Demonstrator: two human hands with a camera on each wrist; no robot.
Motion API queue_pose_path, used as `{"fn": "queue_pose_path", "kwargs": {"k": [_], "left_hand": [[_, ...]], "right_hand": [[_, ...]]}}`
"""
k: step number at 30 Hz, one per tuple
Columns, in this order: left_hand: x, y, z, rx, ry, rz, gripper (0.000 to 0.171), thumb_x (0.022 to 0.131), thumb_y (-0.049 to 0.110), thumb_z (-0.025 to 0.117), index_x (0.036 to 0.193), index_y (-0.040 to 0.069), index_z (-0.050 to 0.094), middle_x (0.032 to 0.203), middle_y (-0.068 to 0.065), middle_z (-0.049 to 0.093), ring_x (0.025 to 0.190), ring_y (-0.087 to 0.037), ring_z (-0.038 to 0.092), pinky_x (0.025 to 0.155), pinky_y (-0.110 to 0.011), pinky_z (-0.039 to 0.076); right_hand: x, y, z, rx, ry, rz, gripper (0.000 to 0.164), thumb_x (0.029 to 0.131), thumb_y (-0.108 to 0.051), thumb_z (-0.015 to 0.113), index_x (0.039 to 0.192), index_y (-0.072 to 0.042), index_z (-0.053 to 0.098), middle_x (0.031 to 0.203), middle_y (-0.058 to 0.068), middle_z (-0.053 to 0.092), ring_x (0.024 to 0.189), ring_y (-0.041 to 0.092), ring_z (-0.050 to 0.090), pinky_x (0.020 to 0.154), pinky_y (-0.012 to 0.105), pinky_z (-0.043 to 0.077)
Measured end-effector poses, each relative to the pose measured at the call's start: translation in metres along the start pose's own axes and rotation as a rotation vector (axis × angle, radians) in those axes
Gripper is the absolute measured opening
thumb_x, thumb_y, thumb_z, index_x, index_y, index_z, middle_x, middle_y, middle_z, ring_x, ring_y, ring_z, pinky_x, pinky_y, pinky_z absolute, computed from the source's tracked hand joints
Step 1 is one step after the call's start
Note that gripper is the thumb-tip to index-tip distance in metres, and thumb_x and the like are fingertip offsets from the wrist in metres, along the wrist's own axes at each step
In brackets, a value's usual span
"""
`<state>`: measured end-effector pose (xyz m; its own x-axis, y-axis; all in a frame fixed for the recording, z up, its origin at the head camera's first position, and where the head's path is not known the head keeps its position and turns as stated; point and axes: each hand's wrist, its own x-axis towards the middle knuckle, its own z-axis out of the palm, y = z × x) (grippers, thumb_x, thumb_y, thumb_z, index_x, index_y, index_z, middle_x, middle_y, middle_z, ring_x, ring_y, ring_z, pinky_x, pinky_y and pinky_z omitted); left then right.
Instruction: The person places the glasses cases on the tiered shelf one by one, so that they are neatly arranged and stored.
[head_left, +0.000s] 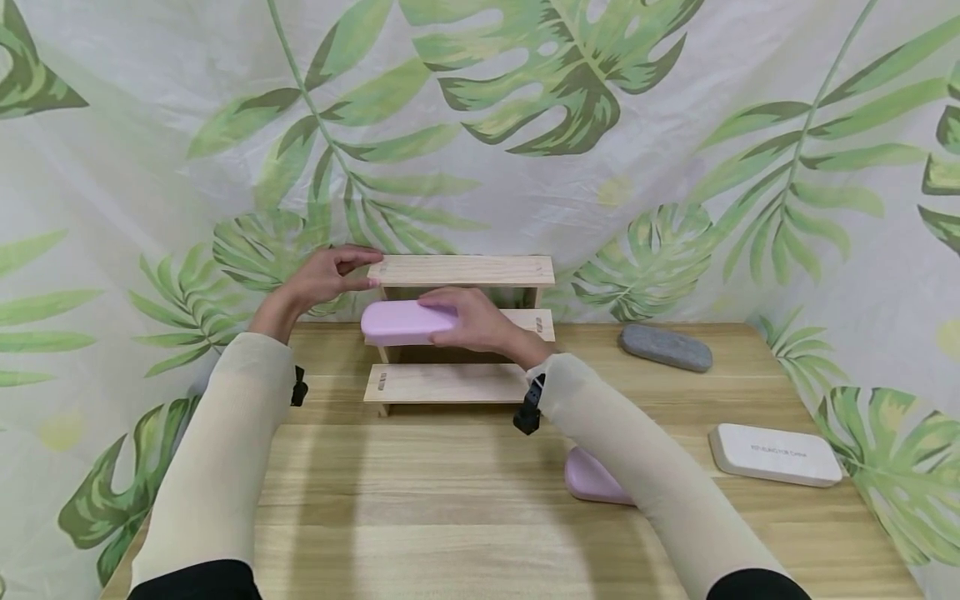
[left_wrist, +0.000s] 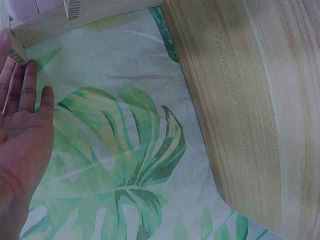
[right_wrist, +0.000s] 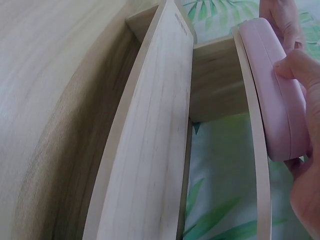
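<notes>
The right hand (head_left: 480,321) grasps a pink case (head_left: 405,323) by its right end, part of the grip hidden behind the case. The case is at the left part of the middle shelf (head_left: 534,324) of a wooden rack, lengthwise along the board. In the right wrist view it runs close along the shelf's edge; whether it fully rests there or is held a little above, I cannot tell.

The left hand (head_left: 322,275) is at the left end of the top shelf (head_left: 461,272), thumb toward the front corner and fingertips toward the back one. The left wrist view shows its palm spread and its fingers stretched out; how firmly it presses, I cannot tell.

Below the middle shelf, and nearer the person, is the bottom shelf (head_left: 442,385). Each wrist wears a dark strap (head_left: 530,407), and pale sleeves (head_left: 251,433) cover the forearms.

A second pink case (head_left: 592,479) lies on the table (head_left: 442,517), partly hidden by the right forearm. To the right of the rack, near the table's back edge, lies a gray case (head_left: 666,347); a white case (head_left: 776,454) with printed lettering lies nearer the person, by the right edge. A leaf-print cloth (head_left: 525,192) hangs behind everything.
</notes>
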<state>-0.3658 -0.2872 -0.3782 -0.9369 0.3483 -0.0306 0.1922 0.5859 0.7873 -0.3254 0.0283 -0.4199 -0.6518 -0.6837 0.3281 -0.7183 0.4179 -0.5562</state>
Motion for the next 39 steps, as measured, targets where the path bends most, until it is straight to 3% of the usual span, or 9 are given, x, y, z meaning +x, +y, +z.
{"fn": "queue_pose_path", "kwargs": {"k": [11, 19, 28, 39], "left_hand": [[-0.006, 0.013, 0.002, -0.009, 0.002, -0.017, 0.056, 0.103, 0.017, 0.073, 0.154, 0.002, 0.055, 0.163, -0.018, 0.044, 0.155, -0.037, 0.036, 0.126, -0.055, 0.032], [0.001, 0.0, 0.001, 0.001, 0.0, -0.012, 0.058, 0.103, 0.02, 0.074, 0.155, 0.004, 0.054, 0.164, -0.018, 0.042, 0.155, -0.038, 0.036, 0.126, -0.056, 0.032], [0.0, 0.0, 0.001, -0.001, 0.006, 0.008, 0.058, 0.1, 0.026, 0.077, 0.152, 0.009, 0.058, 0.162, -0.013, 0.047, 0.154, -0.034, 0.04, 0.125, -0.053, 0.036], [0.0, 0.0, 0.001, 0.006, 0.008, 0.014, 0.059, 0.1, 0.029, 0.078, 0.152, 0.009, 0.059, 0.162, -0.013, 0.047, 0.153, -0.035, 0.04, 0.125, -0.053, 0.036]], "right_hand": [[0.005, -0.005, 0.007, -0.018, 0.01, 0.002, 0.066, 0.084, -0.025, 0.084, 0.144, -0.006, 0.066, 0.146, 0.01, 0.066, 0.136, 0.025, 0.061, 0.111, 0.028, 0.049], [0.007, -0.009, 0.01, -0.024, 0.01, 0.005, 0.066, 0.085, -0.025, 0.086, 0.144, -0.005, 0.065, 0.145, 0.011, 0.066, 0.133, 0.026, 0.063, 0.109, 0.028, 0.05], [0.007, -0.01, 0.012, -0.047, 0.011, 0.019, 0.067, 0.085, -0.027, 0.085, 0.145, -0.006, 0.065, 0.147, 0.009, 0.065, 0.133, 0.025, 0.063, 0.104, 0.027, 0.052], [0.007, -0.013, 0.011, -0.097, -0.011, 0.014, 0.068, 0.088, -0.027, 0.084, 0.148, -0.004, 0.062, 0.15, 0.011, 0.062, 0.14, 0.028, 0.057, 0.118, 0.034, 0.044]]}}
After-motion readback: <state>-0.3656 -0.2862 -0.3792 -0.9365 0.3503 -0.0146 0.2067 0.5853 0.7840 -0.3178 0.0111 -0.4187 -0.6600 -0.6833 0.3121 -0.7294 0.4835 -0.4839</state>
